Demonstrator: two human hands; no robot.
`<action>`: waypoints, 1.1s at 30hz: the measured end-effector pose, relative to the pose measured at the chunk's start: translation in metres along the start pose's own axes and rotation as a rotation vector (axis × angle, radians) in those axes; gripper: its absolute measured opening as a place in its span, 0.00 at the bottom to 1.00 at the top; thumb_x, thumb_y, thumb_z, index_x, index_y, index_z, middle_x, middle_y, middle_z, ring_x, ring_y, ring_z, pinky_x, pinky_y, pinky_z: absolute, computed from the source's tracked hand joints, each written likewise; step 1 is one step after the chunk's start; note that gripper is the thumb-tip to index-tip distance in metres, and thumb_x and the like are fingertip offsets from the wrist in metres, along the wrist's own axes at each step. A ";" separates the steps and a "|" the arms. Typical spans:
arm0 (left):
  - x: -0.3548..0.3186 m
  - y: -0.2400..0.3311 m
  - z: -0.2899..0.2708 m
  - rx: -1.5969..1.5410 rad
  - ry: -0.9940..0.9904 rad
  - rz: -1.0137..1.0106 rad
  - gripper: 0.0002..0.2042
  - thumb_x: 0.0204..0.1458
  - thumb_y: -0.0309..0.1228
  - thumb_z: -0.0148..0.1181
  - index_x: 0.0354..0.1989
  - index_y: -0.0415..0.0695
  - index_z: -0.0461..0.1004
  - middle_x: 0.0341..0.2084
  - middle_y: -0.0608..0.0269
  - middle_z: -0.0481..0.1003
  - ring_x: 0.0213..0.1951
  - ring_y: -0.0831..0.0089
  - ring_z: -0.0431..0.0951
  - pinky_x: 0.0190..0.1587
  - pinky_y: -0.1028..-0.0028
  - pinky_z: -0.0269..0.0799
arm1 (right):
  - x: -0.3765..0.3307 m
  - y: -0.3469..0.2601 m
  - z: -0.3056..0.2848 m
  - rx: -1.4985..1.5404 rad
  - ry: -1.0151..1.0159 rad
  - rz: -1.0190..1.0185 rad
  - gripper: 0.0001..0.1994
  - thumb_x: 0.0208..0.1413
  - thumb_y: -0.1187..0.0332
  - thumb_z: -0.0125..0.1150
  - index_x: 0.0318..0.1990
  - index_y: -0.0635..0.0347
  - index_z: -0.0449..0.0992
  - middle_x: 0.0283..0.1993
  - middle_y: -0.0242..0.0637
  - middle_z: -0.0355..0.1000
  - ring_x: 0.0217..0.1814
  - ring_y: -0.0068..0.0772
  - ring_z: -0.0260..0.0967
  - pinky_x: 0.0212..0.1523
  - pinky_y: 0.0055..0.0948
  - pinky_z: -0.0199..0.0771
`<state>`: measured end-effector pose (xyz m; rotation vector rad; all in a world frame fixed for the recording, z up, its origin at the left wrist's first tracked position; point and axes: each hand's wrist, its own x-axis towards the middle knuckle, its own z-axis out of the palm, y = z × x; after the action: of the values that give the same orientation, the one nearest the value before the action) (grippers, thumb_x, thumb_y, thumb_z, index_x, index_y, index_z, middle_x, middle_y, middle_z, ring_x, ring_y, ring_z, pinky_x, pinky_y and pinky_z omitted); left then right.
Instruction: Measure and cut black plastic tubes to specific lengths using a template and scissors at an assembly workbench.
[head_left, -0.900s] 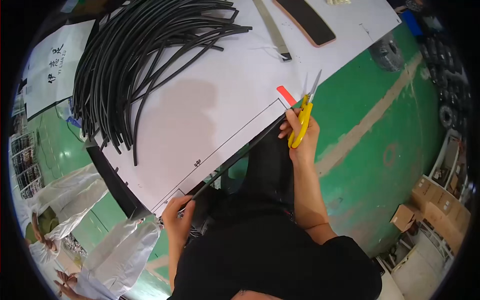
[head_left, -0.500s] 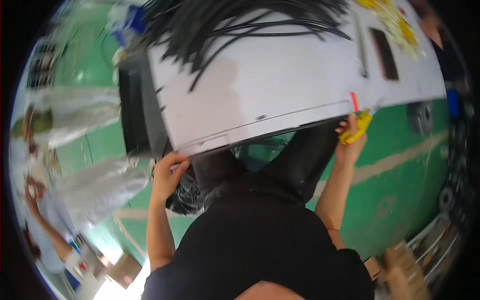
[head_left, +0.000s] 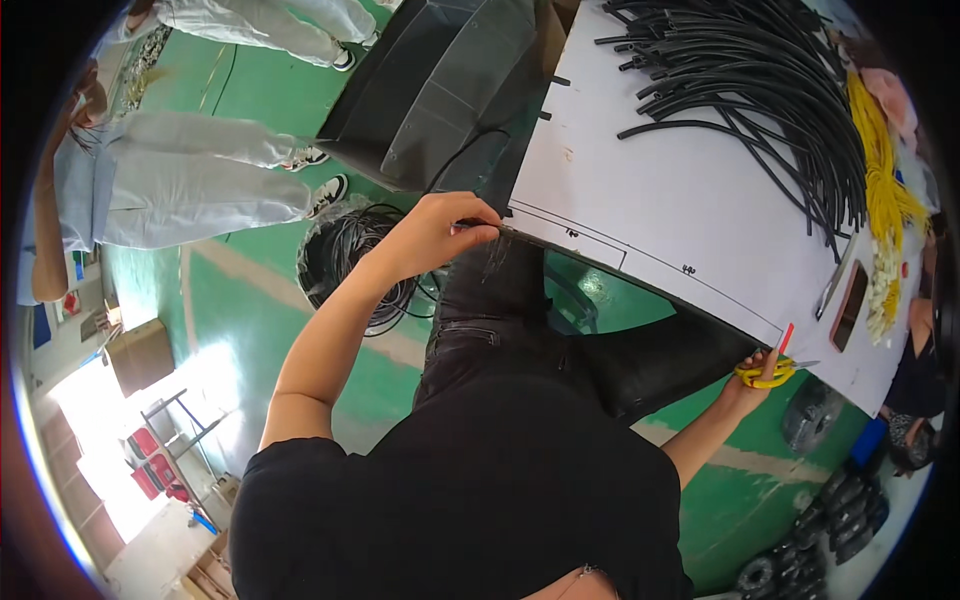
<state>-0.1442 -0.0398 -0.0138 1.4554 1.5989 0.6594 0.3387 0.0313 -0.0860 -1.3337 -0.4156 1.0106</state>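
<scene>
Two bare hands work at the near edge of a white table [head_left: 690,190]; the left hand [head_left: 435,232] sits at about ten o'clock from the picture's middle, its fingers pinched shut on the end of a thin black tube [head_left: 485,225] right at the table's left corner; the tube runs along the table edge toward four o'clock, though its far stretch is hard to tell apart from the dark edge line; the right hand [head_left: 752,378] lies at about four o'clock, closed around a pair of yellow-handled scissors [head_left: 768,374], whose blades point off toward the table's right end; a small red marker strip [head_left: 786,337] stands just above the scissors, touching the table edge.

On the table top, toward one o'clock, a big sheaf of cut black tubes [head_left: 760,90] fans out; just beside it at two o'clock lies a bundle of yellow cords [head_left: 880,190]; near three o'clock a dark flat phone-like slab [head_left: 850,305] and a slim metal ruler [head_left: 833,283] lie side by side, near the right hand but apart from it.

Below the table, at about eleven o'clock, a coil of black wire [head_left: 350,255] rests on the green floor [head_left: 240,300]; a dark bin [head_left: 440,90] stands at twelve o'clock against the table's left end; another person in light clothes [head_left: 190,185] stands at ten o'clock, well apart from the hands.
</scene>
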 end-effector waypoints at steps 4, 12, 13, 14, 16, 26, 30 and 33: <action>0.001 0.000 -0.009 0.010 -0.020 -0.017 0.06 0.46 0.26 0.59 0.32 0.38 0.73 0.26 0.61 0.73 0.30 0.70 0.73 0.33 0.75 0.68 | -0.002 0.004 0.006 -0.008 -0.010 0.017 0.07 0.52 0.69 0.58 0.33 0.60 0.67 0.24 0.30 0.66 0.23 0.17 0.64 0.20 0.15 0.63; 0.032 0.007 -0.009 0.021 -0.064 0.193 0.05 0.46 0.24 0.57 0.32 0.38 0.72 0.28 0.58 0.73 0.31 0.65 0.73 0.34 0.72 0.68 | 0.005 -0.011 -0.004 0.031 -0.007 -0.116 0.12 0.51 0.70 0.58 0.41 0.60 0.65 0.25 0.29 0.65 0.25 0.19 0.64 0.20 0.17 0.65; 0.032 0.006 -0.007 0.043 -0.054 0.194 0.05 0.45 0.23 0.57 0.31 0.37 0.71 0.27 0.57 0.72 0.30 0.65 0.73 0.34 0.73 0.67 | 0.006 -0.011 -0.007 -0.004 0.026 -0.091 0.13 0.51 0.70 0.58 0.43 0.59 0.65 0.26 0.29 0.65 0.25 0.19 0.64 0.20 0.18 0.66; 0.029 0.006 -0.008 0.040 -0.081 0.105 0.03 0.46 0.19 0.54 0.30 0.36 0.71 0.25 0.59 0.71 0.30 0.70 0.72 0.34 0.75 0.67 | 0.002 -0.003 -0.001 -0.022 0.065 -0.063 0.14 0.51 0.70 0.58 0.44 0.59 0.64 0.26 0.29 0.65 0.25 0.19 0.65 0.20 0.18 0.66; 0.023 -0.004 -0.005 -0.010 -0.059 0.122 0.04 0.46 0.18 0.54 0.31 0.36 0.71 0.25 0.61 0.70 0.29 0.75 0.71 0.34 0.78 0.66 | -0.010 0.002 0.016 0.027 0.085 -0.043 0.11 0.51 0.69 0.59 0.40 0.58 0.66 0.25 0.29 0.65 0.24 0.21 0.65 0.19 0.18 0.67; 0.012 -0.031 0.004 -0.100 -0.093 -0.011 0.01 0.49 0.19 0.51 0.30 0.37 0.68 0.20 0.70 0.68 0.25 0.85 0.66 0.29 0.84 0.62 | -0.019 0.003 0.017 0.099 0.179 -0.026 0.10 0.48 0.68 0.62 0.33 0.63 0.68 0.24 0.33 0.67 0.22 0.24 0.67 0.18 0.20 0.70; 0.016 -0.041 0.002 -0.130 -0.070 -0.050 0.02 0.49 0.19 0.52 0.30 0.36 0.68 0.20 0.70 0.68 0.25 0.85 0.66 0.28 0.84 0.62 | -0.018 0.002 0.025 0.102 0.176 -0.002 0.10 0.47 0.68 0.62 0.32 0.62 0.68 0.24 0.32 0.66 0.22 0.23 0.67 0.18 0.20 0.69; 0.020 -0.036 0.001 -0.140 -0.084 -0.067 0.01 0.49 0.19 0.52 0.30 0.36 0.68 0.20 0.70 0.68 0.25 0.86 0.67 0.28 0.85 0.61 | -0.017 -0.003 0.029 0.120 0.178 -0.031 0.10 0.47 0.68 0.63 0.32 0.62 0.68 0.24 0.32 0.66 0.22 0.23 0.67 0.18 0.20 0.69</action>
<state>-0.1616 -0.0273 -0.0492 1.3051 1.5000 0.6491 0.3088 0.0352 -0.0719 -1.2931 -0.2368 0.8698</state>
